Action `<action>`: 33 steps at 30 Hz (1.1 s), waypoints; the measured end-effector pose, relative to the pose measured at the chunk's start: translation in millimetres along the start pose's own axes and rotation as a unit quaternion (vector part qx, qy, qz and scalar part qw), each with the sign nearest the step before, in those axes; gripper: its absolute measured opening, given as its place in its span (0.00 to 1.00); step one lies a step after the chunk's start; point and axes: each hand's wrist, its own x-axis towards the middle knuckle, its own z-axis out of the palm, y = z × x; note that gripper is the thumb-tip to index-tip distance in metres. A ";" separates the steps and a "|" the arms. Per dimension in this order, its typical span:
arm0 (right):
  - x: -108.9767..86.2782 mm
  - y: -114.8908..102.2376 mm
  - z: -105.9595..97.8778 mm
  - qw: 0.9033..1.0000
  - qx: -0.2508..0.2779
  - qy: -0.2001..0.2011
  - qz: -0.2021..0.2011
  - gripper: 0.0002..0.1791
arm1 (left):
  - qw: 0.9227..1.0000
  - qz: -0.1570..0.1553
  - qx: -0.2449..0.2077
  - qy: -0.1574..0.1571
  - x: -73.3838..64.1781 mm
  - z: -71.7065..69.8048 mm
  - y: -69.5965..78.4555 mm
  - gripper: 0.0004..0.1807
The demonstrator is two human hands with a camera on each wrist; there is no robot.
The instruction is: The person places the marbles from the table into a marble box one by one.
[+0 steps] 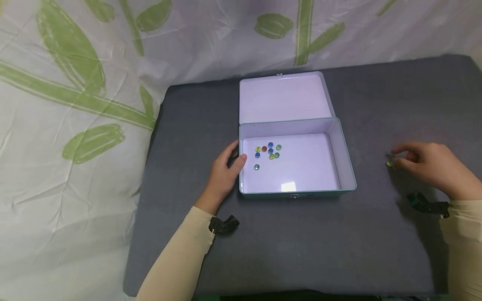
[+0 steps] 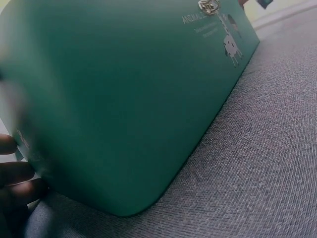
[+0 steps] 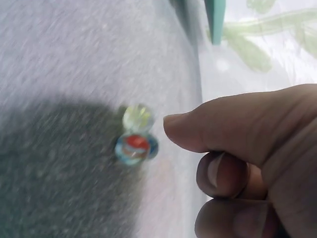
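Note:
A green tin box (image 1: 297, 193) with a white inside stands on the table, its hinged lid (image 1: 284, 98) laid back. My left hand (image 1: 222, 175) grips the box's left wall, thumb over the rim and fingers outside. The green outer side of the tin (image 2: 124, 99) fills much of the left wrist view. Inside lie several glass marbles (image 1: 270, 151), blue, green, yellow and red, towards the left. My right hand (image 1: 433, 165) hovers beside a few marbles on the table: a yellow marble (image 3: 137, 118), a red-and-blue marble (image 3: 132, 148) and a partly hidden blue one. Thumb and index finger are apart, other fingers curled.
The dark grey table (image 1: 293, 251) surrounds the box. A white cloth (image 1: 211, 42) with green leaf patterns hangs behind and to the left. Each wrist wears a black camera mount, such as the left mount (image 1: 223, 225).

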 end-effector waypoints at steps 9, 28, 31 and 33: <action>1.5 11.4 3.3 1.000 -0.008 -0.007 0.015 0.23 | 1.000 0.000 -0.005 0.003 -1.4 0.8 -0.5 0.33; 1.6 -4.4 3.8 0.999 -0.018 0.030 -0.012 0.16 | 1.000 0.009 0.001 0.002 0.5 0.5 0.3 0.35; 1.0 -11.0 1.4 0.999 -0.015 0.031 -0.020 0.17 | 1.000 0.008 0.004 0.003 0.5 0.4 -0.2 0.34; 0.8 -15.5 -1.1 0.999 -0.009 0.029 -0.024 0.17 | 1.000 0.008 0.002 0.003 0.4 0.3 -0.6 0.34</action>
